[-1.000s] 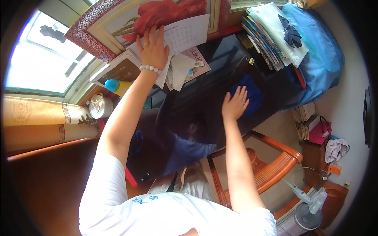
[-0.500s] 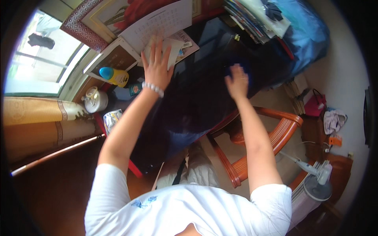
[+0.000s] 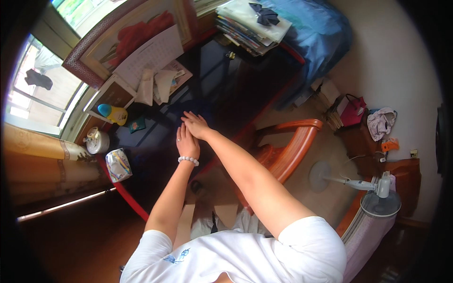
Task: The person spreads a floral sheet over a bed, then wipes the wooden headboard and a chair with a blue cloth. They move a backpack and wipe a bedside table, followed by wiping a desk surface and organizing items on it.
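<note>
Over the dark glossy desktop [image 3: 231,89], my hands meet in front of me. My left hand [image 3: 187,142] has its fingers stretched forward, with a ring and a pale bead bracelet [image 3: 188,160] at the wrist. Across its fingertips lies my right hand [image 3: 197,126], palm down, fingers extended. No held object shows in either one. A faint dark blue patch shows just beyond the fingers; I cannot make out what it is. Closest on the far side are folded papers [image 3: 163,85] and a booklet, leaning by a printed sheet [image 3: 148,56].
Along the left stand a yellow bottle with blue cap [image 3: 113,114], a green packet [image 3: 137,124], a white round jar [image 3: 97,140] and a tissue pack [image 3: 118,165]. A magazine stack [image 3: 245,33] is at the far end. Right of the desk are a wooden chair [image 3: 297,146] and a fan [image 3: 380,193].
My right hand has come left from the far right of the desktop to my left hand. The left has drawn back from the papers. The view has shifted, showing more window.
</note>
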Available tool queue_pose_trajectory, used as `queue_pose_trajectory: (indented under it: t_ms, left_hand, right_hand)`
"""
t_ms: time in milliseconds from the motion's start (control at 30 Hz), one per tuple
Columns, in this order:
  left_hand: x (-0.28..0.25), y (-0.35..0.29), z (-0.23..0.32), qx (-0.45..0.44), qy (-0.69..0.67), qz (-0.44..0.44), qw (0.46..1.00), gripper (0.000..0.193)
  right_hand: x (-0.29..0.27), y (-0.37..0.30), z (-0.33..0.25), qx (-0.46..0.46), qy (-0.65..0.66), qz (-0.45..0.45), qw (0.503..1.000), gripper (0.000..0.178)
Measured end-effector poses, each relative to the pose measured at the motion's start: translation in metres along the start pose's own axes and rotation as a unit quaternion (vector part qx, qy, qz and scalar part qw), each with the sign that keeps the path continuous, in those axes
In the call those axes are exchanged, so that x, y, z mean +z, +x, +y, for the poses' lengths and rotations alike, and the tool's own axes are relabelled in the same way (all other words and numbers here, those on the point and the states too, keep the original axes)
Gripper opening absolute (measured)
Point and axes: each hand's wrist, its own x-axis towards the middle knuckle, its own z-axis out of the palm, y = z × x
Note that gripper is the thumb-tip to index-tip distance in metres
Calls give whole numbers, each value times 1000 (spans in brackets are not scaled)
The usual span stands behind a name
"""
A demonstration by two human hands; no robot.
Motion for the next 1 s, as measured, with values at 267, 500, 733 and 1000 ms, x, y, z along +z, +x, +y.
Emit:
queue_pose_trajectory:
  t_ms: [267, 500, 733, 1000]
  left_hand:
    - [62, 23, 93, 74, 97, -68, 990, 47]
    - [113, 65, 183, 48, 139, -191, 970, 35]
    - [152, 131, 264, 39, 174, -197, 964, 40]
    - [281, 262, 342, 115, 81, -138, 980, 57]
  right_hand:
    - [-120, -56, 72, -12, -252, -177, 951, 63]
    - [-199, -66, 172, -47, -229, -235, 943, 67]
    - [-267, -50, 242, 7, -185, -179, 966, 68]
    - [-400, -17, 357, 43, -159, -69, 984, 75]
